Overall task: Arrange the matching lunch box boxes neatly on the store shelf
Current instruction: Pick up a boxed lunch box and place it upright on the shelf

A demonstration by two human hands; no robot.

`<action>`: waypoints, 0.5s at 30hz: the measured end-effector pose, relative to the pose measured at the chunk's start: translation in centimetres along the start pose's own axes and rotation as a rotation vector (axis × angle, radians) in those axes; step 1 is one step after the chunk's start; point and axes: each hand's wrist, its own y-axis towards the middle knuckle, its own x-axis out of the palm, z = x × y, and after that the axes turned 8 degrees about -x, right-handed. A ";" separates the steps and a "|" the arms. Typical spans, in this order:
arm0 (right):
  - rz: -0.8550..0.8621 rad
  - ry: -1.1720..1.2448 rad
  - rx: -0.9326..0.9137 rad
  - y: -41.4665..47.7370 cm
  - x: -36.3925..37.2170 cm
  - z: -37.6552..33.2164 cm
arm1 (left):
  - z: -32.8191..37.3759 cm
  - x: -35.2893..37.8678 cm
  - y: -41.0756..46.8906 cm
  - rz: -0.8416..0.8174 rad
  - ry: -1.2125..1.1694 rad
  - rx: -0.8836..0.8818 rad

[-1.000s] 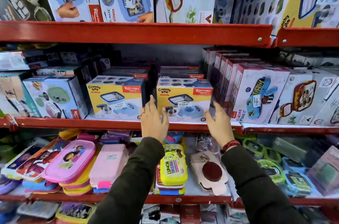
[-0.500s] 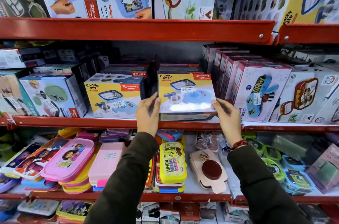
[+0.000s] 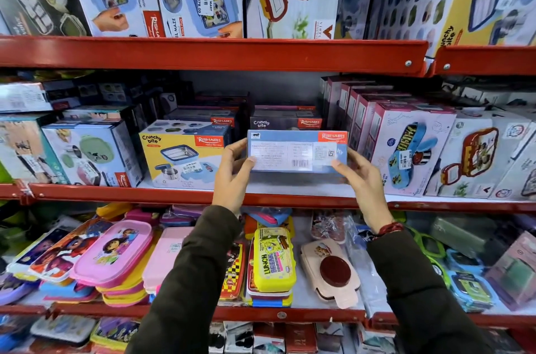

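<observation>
I hold a Crunchy Bite lunch box box [image 3: 295, 150] lifted off the middle shelf [image 3: 290, 199], tipped so its pale blue underside with barcode and printed text faces me. My left hand [image 3: 232, 171] grips its left end and my right hand [image 3: 359, 177] its right end. A matching yellow-and-blue Crunchy Bite box [image 3: 182, 153] stands on the shelf just to the left. Behind the held box another Crunchy Bite box [image 3: 285, 122] shows at the back of the shelf.
Pink-sided boxes [image 3: 406, 148] stand close on the right, a green-lunchbox carton [image 3: 90, 153] on the left. The red upper shelf rail [image 3: 214, 53] hangs overhead. Loose plastic lunch boxes [image 3: 272, 261] fill the shelf below my arms.
My hands closed on the right Crunchy Bite box, lifted it off the shelf and tipped its front upward until the underside faces me.
</observation>
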 end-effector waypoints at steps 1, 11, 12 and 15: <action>-0.024 -0.012 -0.010 -0.1 -0.2 -0.1 | 0.2 0.0 -0.1 0.014 0.003 0.004; 0.007 -0.104 -0.059 0.1 -0.2 0.9 | 0.8 -0.2 1.0 -0.018 -0.012 -0.080; 0.020 -0.117 -0.064 0.1 -0.2 0.9 | 0.7 -0.3 1.0 -0.017 0.019 -0.063; 0.037 -0.119 -0.053 -0.1 0.1 0.9 | 0.4 -0.2 1.0 0.000 0.087 -0.044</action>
